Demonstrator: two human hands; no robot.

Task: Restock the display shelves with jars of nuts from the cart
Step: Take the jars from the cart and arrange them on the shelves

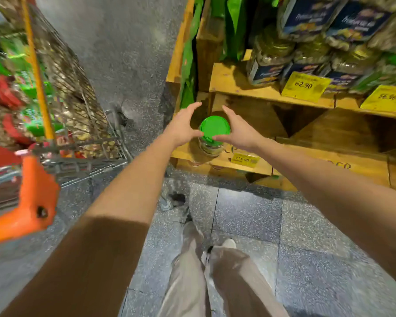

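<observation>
A clear jar of nuts with a green lid point(215, 126) stands at the left end of the low wooden shelf point(318, 156). My left hand point(183, 127) is against its left side and my right hand point(236, 130) against its right. On both hands the fingers are spread and fairly straight, reaching past the jar, while the thumbs touch the lid's rim. The jar's lower body is partly hidden behind my hands. The wire cart point(82, 133), blurred, stands to the left and is loaded with packs and jars of nuts.
The upper wooden shelf point(233, 84) carries several stacked nut jars with blue labels point(270, 58) and yellow price tags point(305, 86). Green bags point(189, 65) hang on the shelf's left side. The cart's orange handle point(32, 197) is near my left arm. My legs stand on grey speckled floor.
</observation>
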